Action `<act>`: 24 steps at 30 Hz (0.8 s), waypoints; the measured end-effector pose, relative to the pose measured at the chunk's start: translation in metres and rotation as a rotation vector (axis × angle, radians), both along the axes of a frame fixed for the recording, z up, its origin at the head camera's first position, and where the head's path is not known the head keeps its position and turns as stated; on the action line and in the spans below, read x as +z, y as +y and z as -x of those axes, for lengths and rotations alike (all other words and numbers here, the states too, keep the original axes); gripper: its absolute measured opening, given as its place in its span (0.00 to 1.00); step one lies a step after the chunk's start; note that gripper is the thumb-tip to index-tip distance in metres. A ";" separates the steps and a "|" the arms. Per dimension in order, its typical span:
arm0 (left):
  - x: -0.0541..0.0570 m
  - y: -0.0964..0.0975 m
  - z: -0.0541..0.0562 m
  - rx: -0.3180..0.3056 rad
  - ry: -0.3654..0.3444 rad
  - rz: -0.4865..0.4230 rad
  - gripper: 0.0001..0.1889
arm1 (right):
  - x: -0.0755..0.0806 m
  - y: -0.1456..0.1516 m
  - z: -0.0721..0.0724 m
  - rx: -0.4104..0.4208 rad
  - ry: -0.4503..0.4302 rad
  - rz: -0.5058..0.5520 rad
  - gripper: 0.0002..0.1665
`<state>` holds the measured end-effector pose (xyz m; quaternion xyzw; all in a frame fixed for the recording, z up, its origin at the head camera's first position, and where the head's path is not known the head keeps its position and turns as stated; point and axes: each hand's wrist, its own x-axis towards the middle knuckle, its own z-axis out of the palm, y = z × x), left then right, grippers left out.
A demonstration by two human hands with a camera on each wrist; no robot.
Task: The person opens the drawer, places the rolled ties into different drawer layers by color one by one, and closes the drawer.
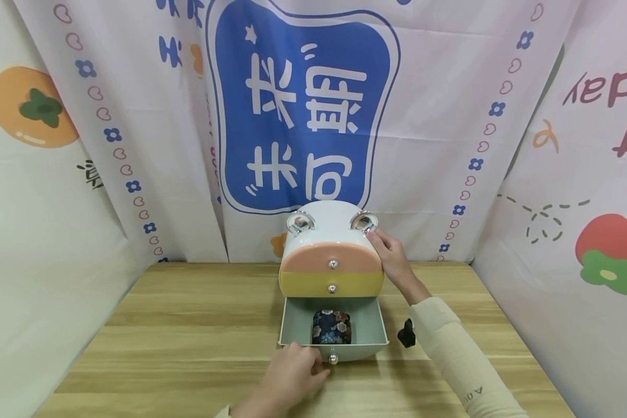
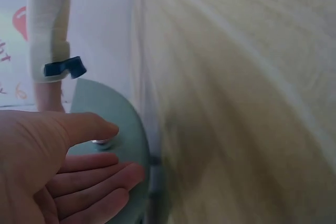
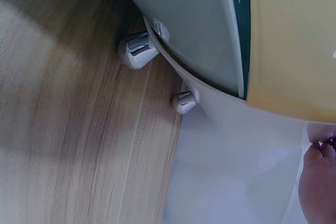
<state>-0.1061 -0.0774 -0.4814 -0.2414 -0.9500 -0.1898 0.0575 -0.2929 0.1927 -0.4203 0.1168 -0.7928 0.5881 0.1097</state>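
A frog-shaped drawer box (image 1: 325,223) has a white body, two ring-shaped eyes and stacked drawer fronts. Its bottom green drawer (image 1: 373,322) is pulled out, and inside lies a dark floral-patterned fabric item (image 1: 331,328). At the drawer's front, my left hand (image 1: 291,374) lies left of the silver knob (image 1: 333,359). The left wrist view shows its thumb beside the knob and its fingers loosely extended by the green front (image 2: 107,95). My right hand (image 1: 394,261) rests against the box's upper right side, by the right eye; its fingertips are partly cut off in the right wrist view.
The box stands on a wood-grain table (image 1: 198,325), near its back edge, on silver feet (image 3: 137,51). Printed white cloth (image 1: 439,116) hangs behind and on both sides. A small black device (image 1: 406,334) shows beside the right sleeve. An orange drawer and a yellow drawer (image 1: 303,284) are closed above the green one.
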 end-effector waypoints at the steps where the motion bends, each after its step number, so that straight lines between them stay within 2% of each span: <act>1: -0.002 0.001 0.000 0.006 0.009 0.002 0.17 | -0.001 0.000 0.000 -0.002 0.003 -0.005 0.31; 5: -0.008 0.006 0.002 0.026 0.056 0.045 0.18 | -0.002 0.000 0.000 -0.006 0.011 -0.017 0.31; 12: -0.008 0.015 0.003 0.058 0.121 0.112 0.22 | -0.001 -0.001 0.000 -0.005 0.011 0.011 0.32; 24: -0.007 0.018 0.005 0.058 0.111 0.086 0.26 | -0.001 -0.001 -0.001 0.004 -0.008 0.014 0.35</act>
